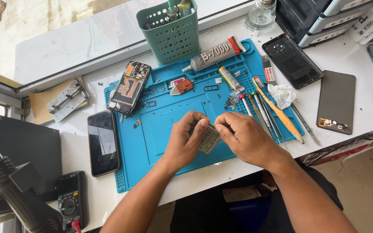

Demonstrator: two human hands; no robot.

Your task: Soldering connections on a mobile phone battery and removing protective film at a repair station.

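At a white repair bench by the window, I hold a small flat grey-green rectangular component, likely a phone battery or shield, over the near part of the blue silicone work mat. My left hand is closed on its left edge, thumb on top; my right hand pinches the upper right corner between thumb and forefinger. Both hands are closed on the part, neither loose, and the piece sits tilted above the mat, not lying on it.

To do this well, I judge that I should steady the part with the left hand and let the right fingertips work only at the corner, peeling or prying slowly so the thin body does not bend. Keeping it low over the mat means a slip costs little.

The opened smartphone with bare orange and black internals lies at the mat's upper left, well apart. A grey tube of adhesive with a red cap rests at the top, and a yellow plastic pry tool lies just right of my right hand.
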